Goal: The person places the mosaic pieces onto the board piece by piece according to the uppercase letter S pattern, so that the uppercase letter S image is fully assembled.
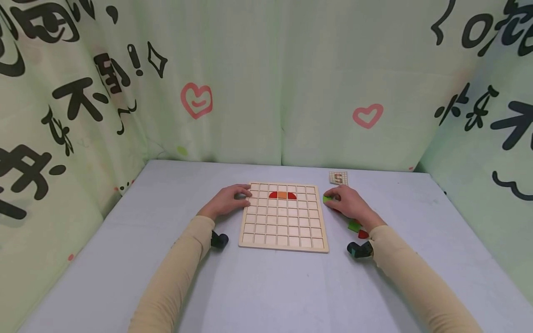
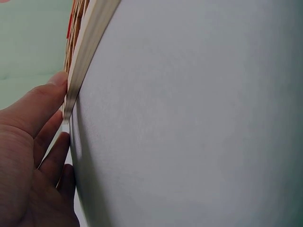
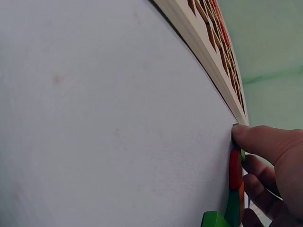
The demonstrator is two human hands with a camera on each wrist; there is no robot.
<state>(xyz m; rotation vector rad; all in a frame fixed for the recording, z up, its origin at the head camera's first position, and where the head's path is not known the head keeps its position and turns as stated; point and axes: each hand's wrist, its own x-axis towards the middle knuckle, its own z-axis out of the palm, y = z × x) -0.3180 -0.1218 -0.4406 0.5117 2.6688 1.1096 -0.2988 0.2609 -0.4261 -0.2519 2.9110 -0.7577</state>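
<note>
While my left hand (image 1: 225, 200), fingers apart, touches the grid board (image 1: 276, 220) at its left edge, my right hand (image 1: 349, 202) pinches a green block (image 1: 326, 199) just right of the board.

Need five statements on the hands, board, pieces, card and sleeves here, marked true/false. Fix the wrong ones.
1. The left hand touches the left edge of the board. True.
2. Every square on the board is filled. False: only an orange piece between two red pieces sits on it.
3. The right hand touches a green piece. True.
4. Nothing lies beyond the right hand. False: a small card does.
5. Both sleeves are beige. True.
</note>
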